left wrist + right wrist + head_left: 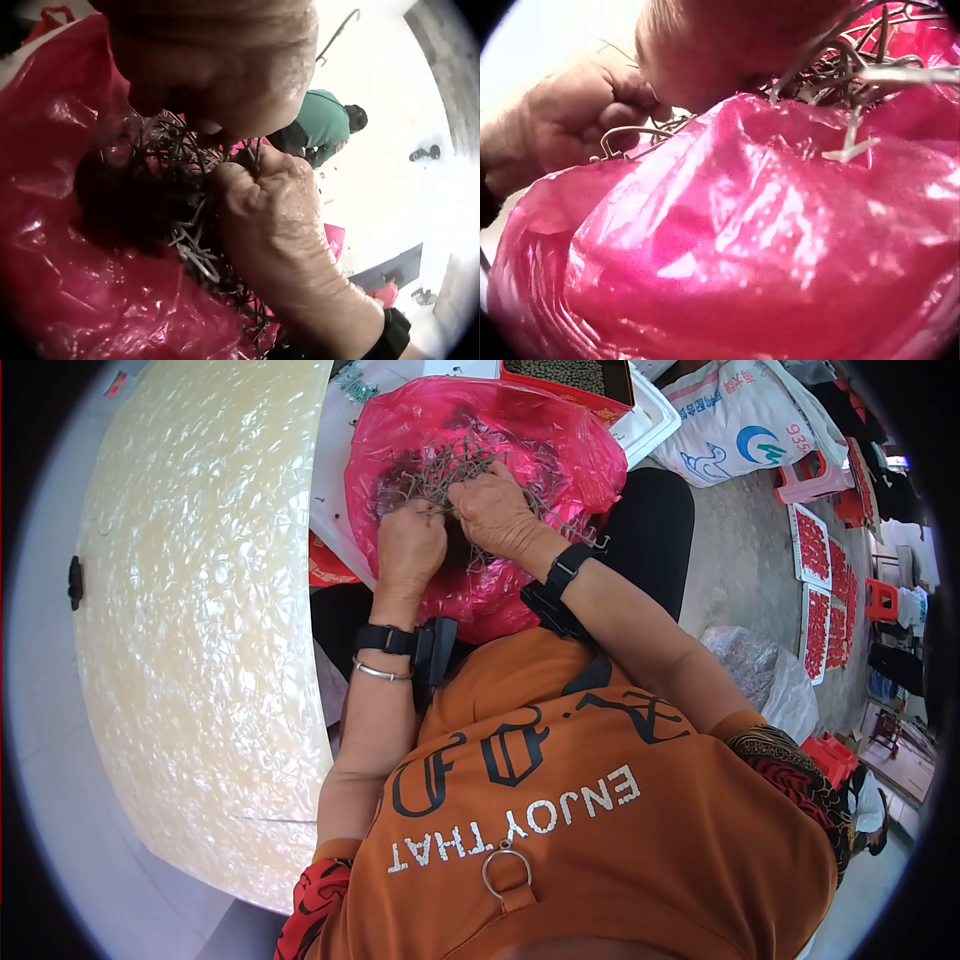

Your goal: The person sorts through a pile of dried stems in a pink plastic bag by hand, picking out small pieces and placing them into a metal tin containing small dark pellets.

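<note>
- The left hand (410, 550) is balled up, its fingers (619, 112) curled tight and pinching one of the wire hooks (630, 136).
- The right hand (497, 510) sits just beside the left fingers, knuckles up, its own fingers (247, 176) curled into the same hooks.
- Both forearms are bare and bent at the elbows, closing in towards the fingers.
- Behind the fingers, each wrist wears a black strap (385, 639).

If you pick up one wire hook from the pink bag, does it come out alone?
Probably not: the wire hooks lie tangled, so neighbours would likely drag along. They look thin yet stiff, keeping their bends. The pink bag seems floppy, crinkling underneath.
</note>
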